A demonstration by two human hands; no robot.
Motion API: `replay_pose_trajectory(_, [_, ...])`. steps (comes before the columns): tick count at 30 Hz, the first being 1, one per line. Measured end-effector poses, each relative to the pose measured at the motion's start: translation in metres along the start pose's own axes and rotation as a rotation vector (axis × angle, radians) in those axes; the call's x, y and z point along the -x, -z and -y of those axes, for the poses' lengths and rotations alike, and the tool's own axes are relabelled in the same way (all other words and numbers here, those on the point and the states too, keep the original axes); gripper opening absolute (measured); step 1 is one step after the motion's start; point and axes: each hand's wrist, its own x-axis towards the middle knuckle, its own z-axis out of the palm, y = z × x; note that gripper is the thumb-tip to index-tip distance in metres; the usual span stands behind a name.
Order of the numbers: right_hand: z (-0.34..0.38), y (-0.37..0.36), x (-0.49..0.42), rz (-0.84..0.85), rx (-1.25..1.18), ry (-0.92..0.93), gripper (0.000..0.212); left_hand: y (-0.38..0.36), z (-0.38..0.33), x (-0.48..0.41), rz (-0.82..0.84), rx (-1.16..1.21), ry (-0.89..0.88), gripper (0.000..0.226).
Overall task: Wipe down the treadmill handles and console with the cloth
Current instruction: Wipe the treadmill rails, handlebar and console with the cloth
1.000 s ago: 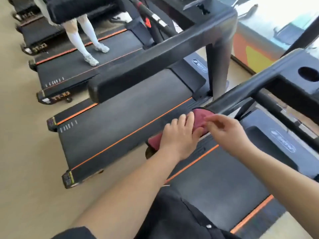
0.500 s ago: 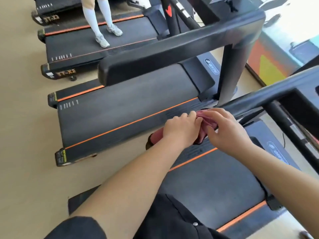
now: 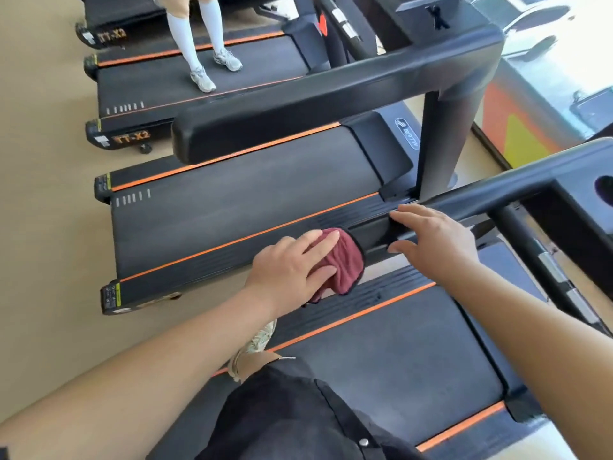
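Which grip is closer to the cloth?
Left. The left grip rests on the cloth; the right grip is apart from it, further up the handle.

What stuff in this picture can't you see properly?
Head view only:
End of the handle: covered by the cloth and left hand.
The console: cut off by the right edge; only a corner shows.
The person on the far treadmill: cut off above the knees by the top edge.
The sticker on the neighbouring treadmill's end: print too small.

Tan floor (image 3: 49, 244) w/ treadmills (image 3: 232, 220) in row.
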Motion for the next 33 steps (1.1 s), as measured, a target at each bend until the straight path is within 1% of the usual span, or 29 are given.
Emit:
replay_pose_trajectory(2, [-0.004, -0.003, -0.002, -0.027, 0.015, 0.04, 0.056, 0.006, -0.03, -0.038, 0.141, -0.052, 0.099, 0.061])
replay_pose_trajectory(4, [-0.01, -0.006, -0.005, -0.062, 0.034, 0.112, 0.054, 0.007, -0.053, -0.072, 0.252, 0.033, 0.174, 0.058])
replay_pose_trajectory(5, [-0.013, -0.007, -0.008, -0.066, 0.047, 0.139, 0.053, 0.007, -0.059, -0.082, 0.266, 0.075, 0.199, 0.056])
replay_pose_trajectory(7, [-0.015, -0.005, -0.014, -0.06, 0.06, 0.167, 0.05, 0.005, -0.062, -0.079, 0.214, 0.087, 0.179, 0.056])
replay_pose_trajectory(9, [-0.019, -0.003, -0.019, -0.048, 0.048, 0.177, 0.045, 0.003, -0.055, -0.05, 0.112, 0.052, 0.051, 0.061])
replay_pose_trajectory(11, [-0.022, -0.002, -0.025, -0.049, 0.045, 0.191, 0.043, 0.002, -0.035, -0.022, 0.007, 0.022, -0.113, 0.059])
replay_pose_trajectory(13, [-0.027, 0.0, -0.029, -0.034, 0.021, 0.203, 0.05, -0.001, -0.017, -0.003, -0.038, -0.014, -0.198, 0.056])
replay_pose_trajectory(15, [-0.031, 0.0, -0.032, -0.034, -0.001, 0.221, 0.057, 0.001, -0.016, -0.009, 0.043, -0.033, -0.173, 0.059])
replay_pose_trajectory(17, [-0.032, -0.001, -0.031, -0.078, -0.031, 0.229, 0.047, 0.005, -0.027, -0.04, 0.223, -0.015, -0.078, 0.063])
replay_pose_trajectory(18, [-0.032, -0.003, -0.029, -0.103, -0.047, 0.235, 0.041, 0.007, -0.035, -0.061, 0.309, 0.034, -0.019, 0.063])
replay_pose_trajectory(19, [-0.03, -0.003, -0.026, -0.117, -0.064, 0.244, 0.042, 0.008, -0.042, -0.08, 0.375, 0.106, 0.038, 0.061])
replay_pose_trajectory(20, [-0.029, -0.004, -0.023, -0.12, -0.073, 0.251, 0.045, 0.009, -0.05, -0.097, 0.417, 0.177, 0.082, 0.058])
replay_pose_trajectory(22, [-0.032, -0.001, -0.018, -0.09, -0.072, 0.275, 0.051, 0.008, -0.06, -0.116, 0.423, 0.239, 0.112, 0.053])
replay_pose_trajectory(24, [-0.045, 0.012, -0.021, -0.006, -0.041, 0.306, 0.071, 0.008, -0.064, -0.114, 0.414, 0.205, 0.098, 0.055])
replay_pose_trajectory(26, [-0.067, 0.028, -0.028, 0.071, 0.078, 0.297, 0.088, 0.009, -0.062, -0.09, 0.374, 0.111, -0.033, 0.058])
replay_pose_trajectory(27, [-0.079, 0.034, -0.033, 0.098, 0.107, 0.259, 0.091, 0.008, -0.06, -0.076, 0.311, 0.066, -0.131, 0.058])
replay_pose_trajectory(28, [-0.09, 0.036, -0.037, 0.112, 0.1, 0.212, 0.089, 0.009, -0.058, -0.067, 0.26, 0.05, -0.197, 0.058])
replay_pose_trajectory(29, [-0.098, 0.036, -0.041, 0.106, 0.072, 0.175, 0.083, 0.008, -0.055, -0.065, 0.243, 0.055, -0.216, 0.058])
replay_pose_trajectory(31, [-0.106, 0.03, -0.05, 0.061, 0.002, 0.136, 0.069, 0.003, -0.059, -0.08, 0.277, 0.1, -0.171, 0.055])
replay_pose_trajectory(33, [-0.108, 0.026, -0.055, 0.03, -0.026, 0.139, 0.064, 0.002, -0.08, -0.113, 0.335, 0.171, -0.07, 0.054])
